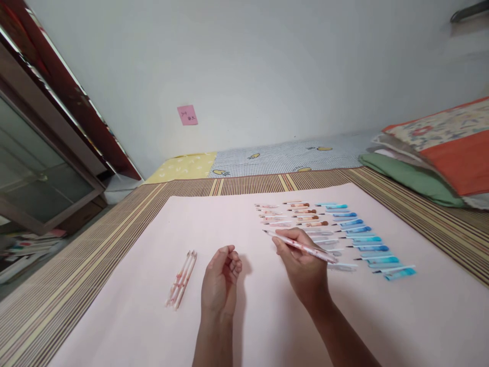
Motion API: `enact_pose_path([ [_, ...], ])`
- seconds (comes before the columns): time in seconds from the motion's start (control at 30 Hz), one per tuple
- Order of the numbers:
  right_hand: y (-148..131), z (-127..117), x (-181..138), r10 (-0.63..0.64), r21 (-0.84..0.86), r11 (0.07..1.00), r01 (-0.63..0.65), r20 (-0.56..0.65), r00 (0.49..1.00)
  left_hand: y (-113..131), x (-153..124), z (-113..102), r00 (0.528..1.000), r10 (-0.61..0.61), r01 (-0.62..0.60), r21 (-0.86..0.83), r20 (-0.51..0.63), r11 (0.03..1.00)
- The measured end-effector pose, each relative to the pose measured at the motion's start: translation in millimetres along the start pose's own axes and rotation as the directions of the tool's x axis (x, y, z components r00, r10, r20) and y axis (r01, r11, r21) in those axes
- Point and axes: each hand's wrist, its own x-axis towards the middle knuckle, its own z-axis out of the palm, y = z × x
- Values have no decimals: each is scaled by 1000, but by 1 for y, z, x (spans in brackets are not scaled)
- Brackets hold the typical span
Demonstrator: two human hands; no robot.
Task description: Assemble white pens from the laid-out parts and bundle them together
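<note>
My right hand (305, 275) pinches a slim white-pink pen (301, 245) with red patterning, held above the pale pink sheet. Its dark tip points left. To the left, my left hand (220, 285) is raised with its fingers curled in and nothing visible in them. A few similar pens (181, 280) lie side by side left of that hand, tips pointing away from me. Beyond and right of my right hand lie rows of small pen-like pieces: blue ones (378, 248), brown-ended ones (311, 217) and pale pink ones (269, 214). My right hand hides part of a greyish group (324, 242).
The pink sheet (145, 285) covers much of a striped mat (95, 260). Folded fabric (451, 148) is piled at the right. A checked cloth (275, 158) runs along the wall, which bears a pink note (187, 115). A glass-panelled door (34, 163) stands at the left.
</note>
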Motion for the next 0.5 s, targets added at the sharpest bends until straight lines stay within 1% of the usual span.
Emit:
enact_pose_path([
  [0.17,-4,-1,1,-61,-95,994,59,-10,998,-2,-1,1,1000,-8,8,-1,7,1000],
  [0.23,-5,-1,1,-58,-115,992,55,-18,998,-2,-1,0,1000,-8,8,-1,7,1000],
  [0.33,-5,-2,2,1,-83,997,-2,-15,1000,-2,-1,-1,1000,-13,13,0,10,1000],
  [0.5,-3,-2,2,108,48,993,-110,51,993,2,1,-2,1000,-1,1,-10,3,1000],
])
